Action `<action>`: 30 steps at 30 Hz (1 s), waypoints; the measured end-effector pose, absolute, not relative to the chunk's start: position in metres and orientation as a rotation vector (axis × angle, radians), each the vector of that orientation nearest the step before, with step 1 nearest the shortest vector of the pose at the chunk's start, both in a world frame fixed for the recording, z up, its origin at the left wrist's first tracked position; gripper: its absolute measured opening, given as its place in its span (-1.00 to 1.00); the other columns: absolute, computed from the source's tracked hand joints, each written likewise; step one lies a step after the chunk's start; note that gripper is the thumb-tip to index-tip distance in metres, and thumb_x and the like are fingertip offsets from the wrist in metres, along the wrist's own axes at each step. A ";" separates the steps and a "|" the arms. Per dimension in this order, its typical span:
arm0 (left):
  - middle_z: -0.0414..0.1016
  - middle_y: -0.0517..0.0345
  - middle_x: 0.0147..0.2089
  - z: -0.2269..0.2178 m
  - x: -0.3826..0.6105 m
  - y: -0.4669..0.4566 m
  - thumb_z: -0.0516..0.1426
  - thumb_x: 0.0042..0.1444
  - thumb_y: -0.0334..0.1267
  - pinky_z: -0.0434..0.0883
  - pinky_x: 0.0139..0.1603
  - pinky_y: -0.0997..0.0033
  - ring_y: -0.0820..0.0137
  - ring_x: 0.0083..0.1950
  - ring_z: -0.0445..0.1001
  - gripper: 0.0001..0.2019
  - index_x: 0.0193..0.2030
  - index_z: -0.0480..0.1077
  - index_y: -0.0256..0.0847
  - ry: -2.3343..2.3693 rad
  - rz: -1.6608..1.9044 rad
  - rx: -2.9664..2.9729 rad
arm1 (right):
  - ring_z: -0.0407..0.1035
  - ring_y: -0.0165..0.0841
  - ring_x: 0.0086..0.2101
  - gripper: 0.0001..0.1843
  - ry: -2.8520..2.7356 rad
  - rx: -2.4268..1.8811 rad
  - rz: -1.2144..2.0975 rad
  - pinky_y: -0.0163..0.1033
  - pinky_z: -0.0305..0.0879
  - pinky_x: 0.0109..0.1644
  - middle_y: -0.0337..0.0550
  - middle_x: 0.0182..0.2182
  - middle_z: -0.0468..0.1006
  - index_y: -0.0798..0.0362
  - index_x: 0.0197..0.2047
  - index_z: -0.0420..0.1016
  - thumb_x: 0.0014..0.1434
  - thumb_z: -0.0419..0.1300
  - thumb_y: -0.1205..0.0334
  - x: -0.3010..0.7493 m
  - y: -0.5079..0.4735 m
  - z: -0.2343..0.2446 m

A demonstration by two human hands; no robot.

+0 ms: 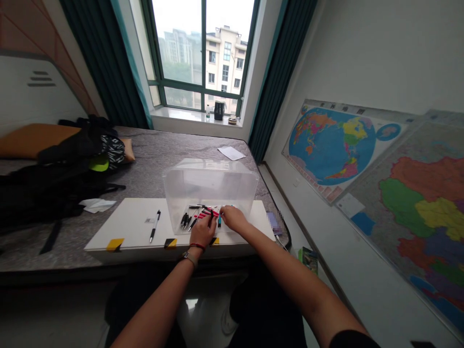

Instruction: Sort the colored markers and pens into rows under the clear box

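A clear plastic bin (210, 183) lies on its side with its opening towards me. Inside, several black pens (185, 221) and red pens (203, 213) are scattered on its lower wall. My left hand (203, 233), with a red bracelet and a watch on the wrist, reaches in from the front; its fingers are closed around a black pen (212, 213). Just to its right, my right hand (234, 218) has its fingertips pinched at the top of a blue-and-black pen (219, 221). The fingertips of both hands are partly hidden.
Under the bin is a white board (134, 224) with black-and-yellow tape along its front edge. A black-and-white pen (155, 226) lies on it at the left. Black bags (54, 183) sit on the bed's left, white paper (231, 153) behind the bin. A wall with maps (337, 140) bounds the right.
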State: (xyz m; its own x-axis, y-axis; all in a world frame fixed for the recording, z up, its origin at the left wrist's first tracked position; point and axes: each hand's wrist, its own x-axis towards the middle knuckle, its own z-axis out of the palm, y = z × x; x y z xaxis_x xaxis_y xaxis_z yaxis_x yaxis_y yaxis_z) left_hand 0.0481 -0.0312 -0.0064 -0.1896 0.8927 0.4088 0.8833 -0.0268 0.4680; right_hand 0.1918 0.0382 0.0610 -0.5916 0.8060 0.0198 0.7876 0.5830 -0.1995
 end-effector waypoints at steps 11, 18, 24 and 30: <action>0.50 0.05 -0.39 -0.006 0.050 -0.032 -0.06 0.30 -0.08 0.15 -0.37 0.38 0.34 -0.36 0.43 -0.68 -0.34 0.38 -0.17 2.190 0.950 2.096 | 0.49 -0.15 -0.10 -0.73 -3.063 -1.274 -0.034 -0.17 0.39 -0.08 0.16 -0.11 0.55 0.17 -0.10 0.55 0.20 0.10 0.49 0.162 0.093 0.073; 0.50 0.03 -0.37 -0.005 0.051 -0.033 -0.08 0.30 -0.06 0.15 -0.37 0.37 0.32 -0.35 0.43 -0.66 -0.32 0.39 -0.17 2.197 0.925 2.107 | 0.50 -0.09 -0.10 -0.76 -3.123 -1.216 0.001 -0.07 0.38 -0.04 0.21 -0.17 0.59 0.20 -0.19 0.59 0.19 0.10 0.49 0.156 0.099 0.063; 0.50 0.02 -0.37 -0.004 0.051 -0.034 -0.08 0.30 -0.05 0.15 -0.38 0.37 0.32 -0.34 0.44 -0.66 -0.32 0.39 -0.16 2.208 0.938 2.100 | 0.49 -0.14 -0.12 -0.78 -3.014 -1.269 0.076 -0.15 0.38 -0.07 0.21 -0.10 0.56 0.20 -0.14 0.55 0.13 0.17 0.45 0.162 0.103 0.062; 0.51 0.02 -0.36 -0.006 0.051 -0.033 -0.09 0.31 -0.05 0.17 -0.37 0.37 0.31 -0.34 0.45 -0.66 -0.30 0.39 -0.16 2.183 0.940 2.099 | 0.42 -0.42 -0.42 -0.80 -2.186 -1.370 1.088 -0.40 0.27 -0.43 -0.14 -0.41 0.54 0.13 -0.19 0.46 0.22 0.05 0.25 0.161 0.084 0.059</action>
State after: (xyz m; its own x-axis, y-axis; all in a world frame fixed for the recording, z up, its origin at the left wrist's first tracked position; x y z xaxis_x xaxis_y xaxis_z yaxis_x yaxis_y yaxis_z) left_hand 0.0513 -0.0334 -0.0055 -0.1233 0.9026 0.4125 0.9199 -0.0520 0.3887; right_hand 0.1608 0.0841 0.0590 -0.4771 0.8723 -0.1074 0.6114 0.2416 -0.7535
